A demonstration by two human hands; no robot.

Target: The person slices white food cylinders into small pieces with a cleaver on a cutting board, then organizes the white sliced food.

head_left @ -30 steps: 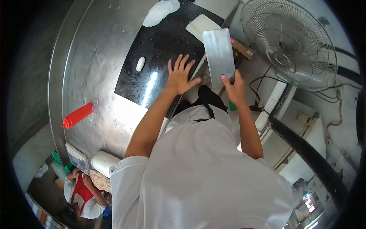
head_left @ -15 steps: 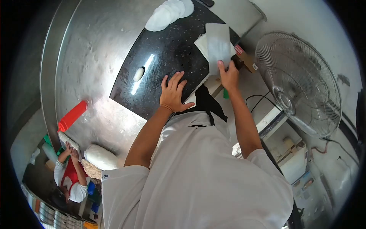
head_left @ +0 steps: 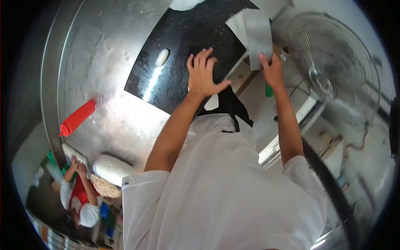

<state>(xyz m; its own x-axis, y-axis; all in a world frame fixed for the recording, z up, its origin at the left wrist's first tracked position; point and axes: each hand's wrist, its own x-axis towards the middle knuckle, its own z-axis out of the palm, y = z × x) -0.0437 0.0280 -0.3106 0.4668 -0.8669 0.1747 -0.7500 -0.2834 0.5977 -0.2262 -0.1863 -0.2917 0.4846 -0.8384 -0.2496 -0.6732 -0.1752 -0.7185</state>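
My left hand [head_left: 203,74] is open, fingers spread, over the front edge of the black speckled board [head_left: 183,35]. Beyond it and to its left, a small white piece of dough [head_left: 162,57] lies on the board. In my right hand [head_left: 273,73] is a wide, flat, rectangular metal blade [head_left: 258,35] like a cleaver's, my thumb on its face and the other fingers hidden behind. The blade overlaps a folded white cloth [head_left: 237,26] at the board's right edge. Thin white dough rounds [head_left: 185,4] lie at the far edge, partly cut off.
A steel table [head_left: 104,54] surrounds the board's left side, with a red squeeze bottle [head_left: 78,118] lying on it. At lower left, a co-worker [head_left: 81,189] presses hands on a pale slab beside a white bag [head_left: 112,168]. A fan [head_left: 333,66] stands at the right.
The view has shifted, so the board sits higher and most dough rounds are out of frame. My left hand has lifted slightly with its fingers wider. The right still grips the blade beside the cloth.
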